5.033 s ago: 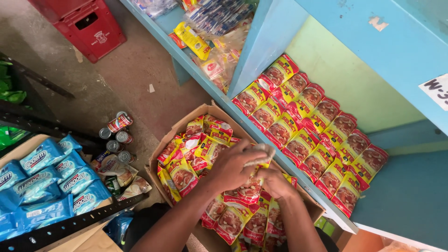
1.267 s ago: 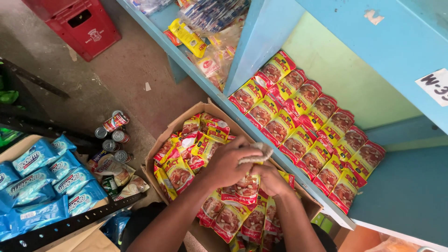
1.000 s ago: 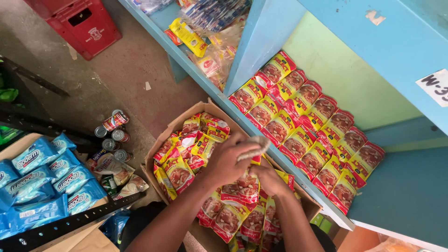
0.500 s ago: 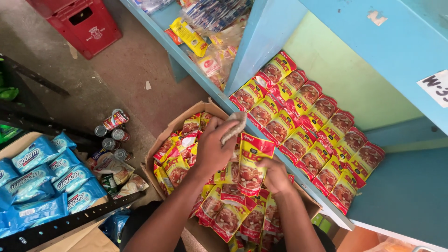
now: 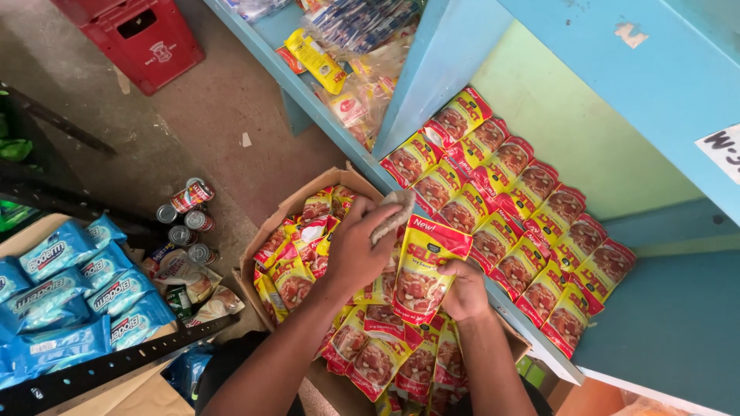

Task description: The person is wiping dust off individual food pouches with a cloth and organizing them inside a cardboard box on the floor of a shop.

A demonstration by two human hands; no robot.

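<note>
My right hand (image 5: 465,290) grips a red and yellow food pouch (image 5: 426,263) by its lower edge and holds it up over the open cardboard box (image 5: 285,208). My left hand (image 5: 361,248) holds a crumpled beige cloth (image 5: 394,212) against the pouch's upper left side. The box below is full of several more pouches (image 5: 297,254) of the same kind. On the blue shelf (image 5: 663,339) to the right, matching pouches (image 5: 524,208) lie in overlapping rows.
Blue snack packs (image 5: 69,285) lie at the left on a carton behind a black perforated bar (image 5: 100,370). Several tin cans (image 5: 185,216) stand on the concrete floor. A red crate (image 5: 146,38) sits top left. Yellow packets (image 5: 320,62) fill the neighbouring shelf bay.
Both hands have lifted one pouch out of the box. It now stands upright in my right hand, with the cloth in my left hand moving up along it.
</note>
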